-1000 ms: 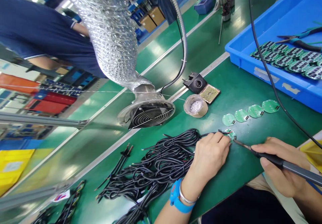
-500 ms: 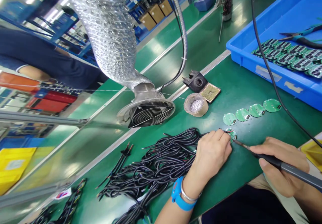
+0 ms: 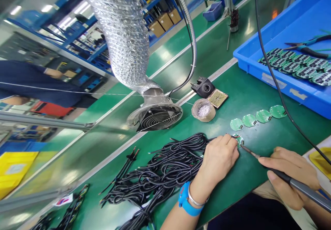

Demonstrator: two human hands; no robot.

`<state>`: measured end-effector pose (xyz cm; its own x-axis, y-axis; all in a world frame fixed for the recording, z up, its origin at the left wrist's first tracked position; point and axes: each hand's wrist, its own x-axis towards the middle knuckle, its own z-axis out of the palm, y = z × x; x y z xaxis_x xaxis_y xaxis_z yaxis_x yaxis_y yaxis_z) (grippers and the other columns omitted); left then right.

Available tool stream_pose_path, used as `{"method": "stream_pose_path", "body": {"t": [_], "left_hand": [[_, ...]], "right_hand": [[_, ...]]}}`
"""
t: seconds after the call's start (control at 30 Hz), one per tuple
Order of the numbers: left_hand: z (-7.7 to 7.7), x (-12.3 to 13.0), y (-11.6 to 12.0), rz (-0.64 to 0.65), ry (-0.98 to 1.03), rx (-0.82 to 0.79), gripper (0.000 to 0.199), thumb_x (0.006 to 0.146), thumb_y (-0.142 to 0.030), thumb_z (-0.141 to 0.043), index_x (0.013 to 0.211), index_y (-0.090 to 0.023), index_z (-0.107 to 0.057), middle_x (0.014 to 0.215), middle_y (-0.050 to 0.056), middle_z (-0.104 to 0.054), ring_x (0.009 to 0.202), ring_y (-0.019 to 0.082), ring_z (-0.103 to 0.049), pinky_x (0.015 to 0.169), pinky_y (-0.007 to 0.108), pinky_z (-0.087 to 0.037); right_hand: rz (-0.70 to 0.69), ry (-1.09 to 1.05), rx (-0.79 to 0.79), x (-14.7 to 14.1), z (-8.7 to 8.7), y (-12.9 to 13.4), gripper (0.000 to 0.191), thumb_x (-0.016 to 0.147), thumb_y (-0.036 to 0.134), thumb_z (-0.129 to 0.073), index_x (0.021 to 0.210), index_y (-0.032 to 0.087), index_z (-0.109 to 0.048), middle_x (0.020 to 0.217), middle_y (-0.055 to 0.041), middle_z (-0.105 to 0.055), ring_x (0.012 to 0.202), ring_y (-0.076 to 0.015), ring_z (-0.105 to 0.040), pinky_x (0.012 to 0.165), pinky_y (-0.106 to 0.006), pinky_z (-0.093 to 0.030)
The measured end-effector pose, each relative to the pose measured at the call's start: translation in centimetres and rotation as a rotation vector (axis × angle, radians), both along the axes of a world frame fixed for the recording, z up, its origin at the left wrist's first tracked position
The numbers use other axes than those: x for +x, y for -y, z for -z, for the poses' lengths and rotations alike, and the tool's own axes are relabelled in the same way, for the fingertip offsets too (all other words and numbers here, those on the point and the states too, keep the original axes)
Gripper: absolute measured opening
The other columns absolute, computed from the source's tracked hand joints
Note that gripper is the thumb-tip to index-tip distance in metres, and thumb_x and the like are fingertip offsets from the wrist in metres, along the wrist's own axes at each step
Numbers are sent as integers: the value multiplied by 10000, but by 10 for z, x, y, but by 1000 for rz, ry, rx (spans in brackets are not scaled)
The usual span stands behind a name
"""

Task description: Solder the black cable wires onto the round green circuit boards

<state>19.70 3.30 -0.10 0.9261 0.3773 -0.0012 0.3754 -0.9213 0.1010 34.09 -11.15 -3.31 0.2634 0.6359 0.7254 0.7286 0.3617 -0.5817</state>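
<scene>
My right hand is closed around a soldering iron, held like a pen. The iron's tip meets the lower edge of a small round green circuit board on the bench. My left hand, with a blue wrist strap, is curled over a black cable. The cable's red wire end reaches over that board. My left fingertips and part of the board are hidden behind the hand. Several more round boards lie in a row just beyond. Left of my hand spreads a heap of black cables.
A fume extractor hood hangs over the bench near a tub of silvery material and an iron stand with a sponge. A blue tray holds boards and pliers. The iron's cord crosses the right side.
The head view has shifted slightly, so the bench things sit a little differently in the picture. Both hands keep their places at the board. A person in the background has changed posture.
</scene>
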Motion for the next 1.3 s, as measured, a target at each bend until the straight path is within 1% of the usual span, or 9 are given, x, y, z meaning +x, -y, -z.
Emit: {"method": "stream_pose_path", "body": {"t": [0.2,0.57,0.67,0.8,0.9,1.0,1.07,1.17,1.3], "left_hand": [[1,0,1,2,-10,24,97,939,-204,-537,859,-203,-591,821,-2,-621,709,171,-561,645,316,-437],[1,0,3,-4,-36,-14,86,951,-222,-510,926,-199,-590,916,25,-641,829,198,-603,729,323,-511],[1,0,4,-41,-26,-59,103,945,-237,-521,1017,-186,-573,958,47,-645,879,219,-615,785,347,-532],[0,-4,8,-144,22,-170,224,897,-207,-565,1109,-154,-515,1016,76,-624,917,227,-612,826,353,-541],[-1,-11,9,-208,105,-176,409,818,-239,-665,1171,-144,-482,1141,111,-571,1013,243,-583,882,365,-527],[-4,-16,5,-295,115,-78,669,683,-404,-806,1203,-122,-493,1292,182,-499,1196,354,-486,996,487,-453],[-7,-18,-2,-310,45,-68,603,673,-471,-806,1097,-120,-559,1215,189,-553,1167,388,-495,973,531,-437],[-16,-21,-10,-235,7,-156,331,739,-402,-754,882,-161,-579,903,92,-626,935,302,-580,882,475,-461],[-50,-52,-17,-267,400,-405,263,754,-356,-722,783,-202,-511,782,7,-607,737,189,-573,713,331,-479]], "right_hand": [[7,-127,-55,0,-3,-1,240,837,113,-506,1015,175,-656,691,-18,-586,586,-130,-550,523,-273,-443],[66,-224,-30,14,15,5,212,894,190,-545,1040,236,-691,811,-20,-645,720,-163,-600,629,-295,-478],[5,-181,-7,30,-3,-22,212,912,224,-548,1070,242,-688,865,-28,-656,747,-162,-599,633,-292,-479],[-93,-97,-22,48,-26,-87,293,927,343,-551,1170,239,-677,1044,-62,-691,919,-204,-638,814,-359,-529],[-172,-17,-143,60,-26,-120,271,897,403,-599,1092,262,-724,969,-35,-718,851,-185,-653,774,-332,-544],[-129,-5,-179,70,-16,-122,282,912,423,-583,1097,259,-719,992,-37,-722,872,-184,-654,802,-338,-542],[-41,-26,-143,76,-8,-112,314,945,438,-544,1130,234,-695,1043,-57,-708,920,-184,-649,842,-348,-536],[88,-33,-90,83,4,-102,372,971,495,-513,1079,178,-674,1017,-67,-690,897,-165,-649,835,-353,-540],[214,-21,-64,88,11,-101,447,983,553,-475,1078,152,-646,1023,-69,-674,925,-163,-647,875,-382,-540]]}}
